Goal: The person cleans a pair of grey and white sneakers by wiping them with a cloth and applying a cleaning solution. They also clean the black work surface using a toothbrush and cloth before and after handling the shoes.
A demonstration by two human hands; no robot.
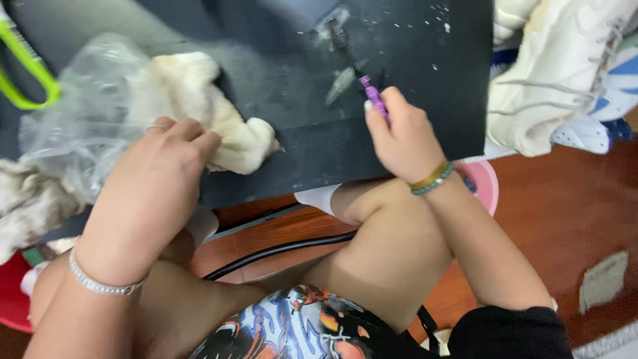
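Down from the head camera, a dark, matte board (372, 100) lies across the person's bare knees, flat and square-edged, with small pale crumbs scattered near its top. The left hand (156, 176) presses down on a cream, fuzzy shoe (219, 126), fingers curled over its soft, lumpy side so it is pinned against the board; a thin ring shows on one finger and a beaded silver bracelet (100, 282) circles the wrist. Behind the shoe sits one crumpled, clear plastic bag (80, 106), glossy and wrinkled, touching it. The right hand (402, 143) is closed around a slim purple pen-shaped tool (373, 96), which points up and away from the person, its tip on the board near a blurred grey smear. Two bead bracelets (432, 178), one gold and one green, sit on that wrist.

At the upper right, well apart from the hands, lies a heap of white sneakers (565, 73) with laces, the number hard to tell. One curved bright-green strap (26, 66) shows at the upper left. One black cable (279, 249) runs across the reddish wooden floor (571, 213) under the knees. A pink round rim (485, 183) peeks out beside the right wrist.
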